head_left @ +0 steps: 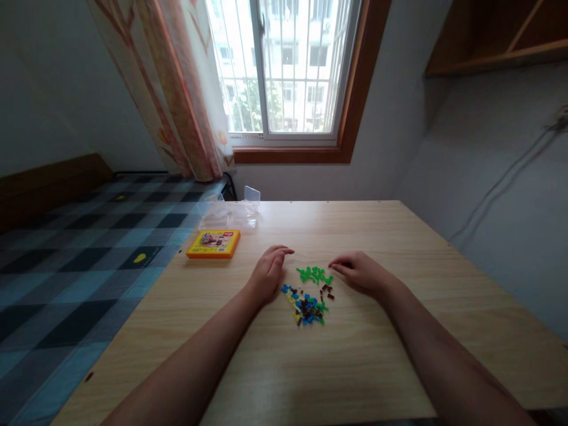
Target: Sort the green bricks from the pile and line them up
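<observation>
Small plastic building pieces lie loose on the table between my hands. A group of bright green pieces (315, 274) is farthest from me. Nearer is a mixed pile (308, 310) of blue, brown, yellow and green bits, with a few brown pieces (327, 291) to its right. My left hand (268, 272) rests on its side left of the pieces, fingers stretched forward and nothing visible in it. To the right of the green group, my right hand (357, 270) has its thumb and fingertips drawn together. Whatever they may pinch is too small to make out.
A yellow and orange box (213, 244) lies flat at the table's left edge. Behind it stands a clear plastic container (233, 214). The wooden table (346, 367) borders a bed with a checked cover (119, 248); a wall runs along the right side.
</observation>
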Tool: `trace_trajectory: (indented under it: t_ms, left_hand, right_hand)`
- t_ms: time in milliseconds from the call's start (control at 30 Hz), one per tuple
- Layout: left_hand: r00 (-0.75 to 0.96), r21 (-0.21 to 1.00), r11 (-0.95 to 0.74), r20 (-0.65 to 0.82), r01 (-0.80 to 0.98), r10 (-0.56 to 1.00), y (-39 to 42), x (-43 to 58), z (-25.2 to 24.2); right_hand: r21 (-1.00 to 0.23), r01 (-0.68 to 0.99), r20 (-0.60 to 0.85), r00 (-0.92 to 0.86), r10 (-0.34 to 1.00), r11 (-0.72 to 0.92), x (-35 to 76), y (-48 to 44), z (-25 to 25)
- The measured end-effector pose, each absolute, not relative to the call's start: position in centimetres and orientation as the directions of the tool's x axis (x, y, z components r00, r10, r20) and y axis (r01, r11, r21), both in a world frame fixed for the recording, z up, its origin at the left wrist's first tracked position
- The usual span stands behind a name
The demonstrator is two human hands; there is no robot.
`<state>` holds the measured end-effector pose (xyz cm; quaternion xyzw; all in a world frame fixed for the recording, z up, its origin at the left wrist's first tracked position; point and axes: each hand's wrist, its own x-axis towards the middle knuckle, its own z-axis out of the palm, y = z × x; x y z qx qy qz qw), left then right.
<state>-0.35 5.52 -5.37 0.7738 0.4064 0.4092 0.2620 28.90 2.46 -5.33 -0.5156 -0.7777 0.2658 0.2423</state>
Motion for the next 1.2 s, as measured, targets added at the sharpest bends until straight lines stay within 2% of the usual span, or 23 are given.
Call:
trace_trajectory:
  t_ms: [133,233,467,600,867,1100,1200]
  left_hand:
    - [0.162,0.867,-0.361,0.324,0.344,0.932,6.4,-0.3,-6.1]
    - [0.106,0.904,-0.316,0.298,0.287,0.949,6.9,-0.3,-6.6]
    - [0.124,0.899,-0.328,0.305,0.291,0.944,6.9,-0.3,-6.3]
    - [0.140,0.898,-0.329,0.301,0.293,0.943,6.9,-0.2,-6.1]
    - [0.148,0.893,-0.325,0.292,0.312,0.945,6.8,-0.1,-6.0]
    - [0.138,0.893,-0.325,0.296,0.310,0.945,7.0,-0.2,-6.0]
    - [0.125,0.904,-0.309,0.284,0.295,0.950,7.0,-0.1,-6.1]
  right_hand:
    - [-0.730,0.634,0.021,-0.353,0.935,0.256,29.5,2.6,-5.8]
    - [-0.710,0.662,-0.001,-0.344,0.939,0.242,29.2,2.4,-5.9]
    - [-0.566,0.767,0.058,-0.329,0.943,0.303,27.9,2.1,-5.7]
    - [-0.534,0.794,0.110,-0.275,0.955,0.290,27.9,2.7,-6.3]
    - [-0.687,0.692,0.296,-0.011,0.955,0.221,27.9,3.9,-8.5]
    - [-0.761,0.576,0.329,-0.054,0.943,0.298,28.2,3.2,-8.5]
    - [-0.753,0.535,0.351,-0.164,0.922,0.382,28.0,2.0,-7.6]
